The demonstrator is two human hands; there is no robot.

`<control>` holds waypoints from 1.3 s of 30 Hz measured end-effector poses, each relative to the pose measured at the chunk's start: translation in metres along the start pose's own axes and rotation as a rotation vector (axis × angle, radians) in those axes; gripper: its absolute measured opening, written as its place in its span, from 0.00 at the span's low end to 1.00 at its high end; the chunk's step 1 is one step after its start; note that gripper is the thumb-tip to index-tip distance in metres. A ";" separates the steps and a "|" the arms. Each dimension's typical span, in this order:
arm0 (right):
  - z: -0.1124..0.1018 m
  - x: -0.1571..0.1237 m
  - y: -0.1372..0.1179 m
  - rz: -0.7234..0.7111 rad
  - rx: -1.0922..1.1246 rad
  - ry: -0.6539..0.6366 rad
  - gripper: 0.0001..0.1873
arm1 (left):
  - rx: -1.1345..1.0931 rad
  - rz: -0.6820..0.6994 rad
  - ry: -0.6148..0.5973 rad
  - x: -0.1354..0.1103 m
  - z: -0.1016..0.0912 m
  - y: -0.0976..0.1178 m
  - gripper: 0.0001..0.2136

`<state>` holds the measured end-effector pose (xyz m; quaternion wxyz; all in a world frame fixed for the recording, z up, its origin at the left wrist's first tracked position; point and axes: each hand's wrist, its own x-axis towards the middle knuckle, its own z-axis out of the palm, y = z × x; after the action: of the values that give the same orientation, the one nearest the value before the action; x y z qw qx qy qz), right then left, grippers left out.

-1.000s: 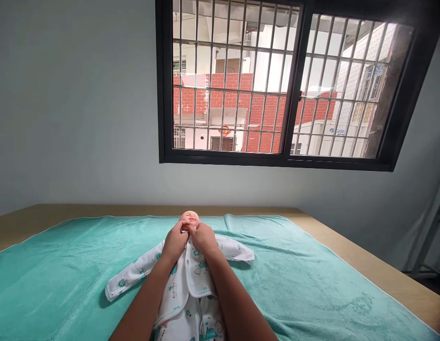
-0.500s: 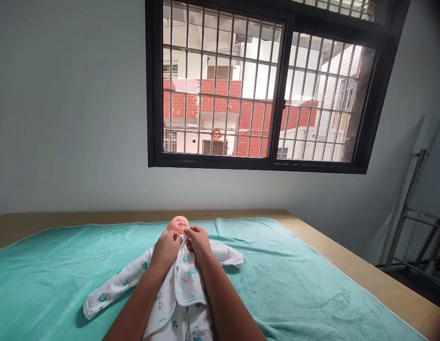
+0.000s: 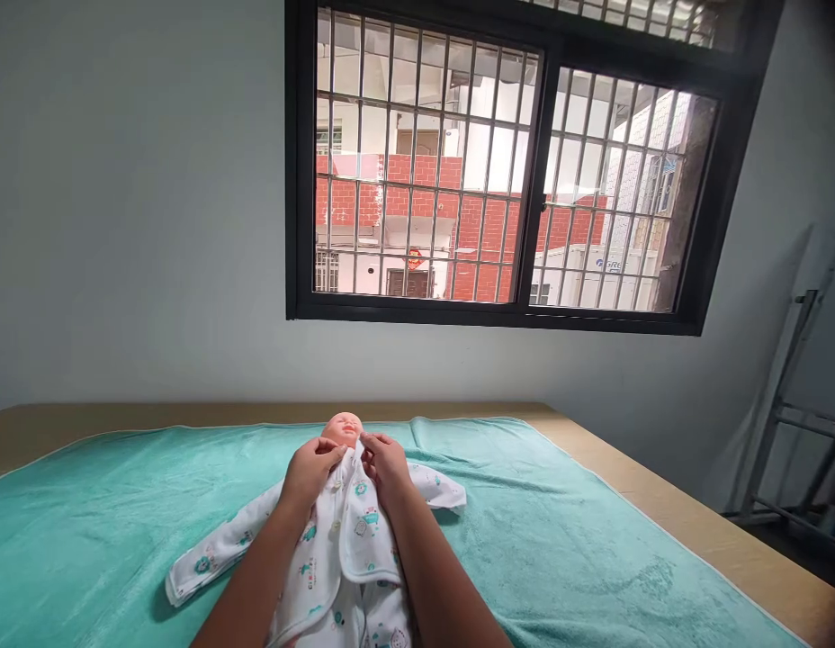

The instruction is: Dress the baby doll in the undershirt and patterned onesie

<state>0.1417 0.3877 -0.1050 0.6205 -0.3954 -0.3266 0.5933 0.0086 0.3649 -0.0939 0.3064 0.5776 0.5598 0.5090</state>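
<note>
A baby doll [image 3: 343, 427] lies face up with its head toward the wall. It wears a white printed baby jacket [image 3: 367, 531], whose front panels overlap loosely, and matching trousers [image 3: 383, 616]. Both sleeves stretch out sideways. At the collar, my left hand [image 3: 313, 470] pinches the left front edge below the doll's chin. My right hand [image 3: 387, 461] pinches the opposite collar edge close beside it. Small buttons show along the left panel's edge. My forearms hide parts of the jacket's sides.
A turquoise towel [image 3: 559, 540] with slight wrinkles covers most of the wooden table [image 3: 660, 490]. Behind it is a grey wall with a barred, black-framed window [image 3: 417, 309]. A metal stand [image 3: 772, 432] is at the right beyond the table edge.
My left hand has drawn slightly left, opening a small gap between the collar edges and exposing the buttons. My right hand keeps its pinch. The view has shifted slightly.
</note>
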 end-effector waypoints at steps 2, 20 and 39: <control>0.000 0.001 0.000 0.006 0.009 0.013 0.11 | -0.041 -0.012 0.001 -0.001 0.000 0.001 0.13; 0.002 -0.008 -0.003 -0.080 -0.158 -0.202 0.11 | -0.077 0.015 -0.038 -0.001 0.001 0.008 0.12; 0.001 -0.007 0.002 -0.147 -0.378 -0.172 0.09 | -0.240 -0.061 -0.058 -0.005 -0.001 0.010 0.19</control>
<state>0.1394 0.3807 -0.1056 0.5468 -0.4276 -0.5119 0.5061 0.0119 0.3584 -0.0852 0.4046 0.5340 0.5032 0.5458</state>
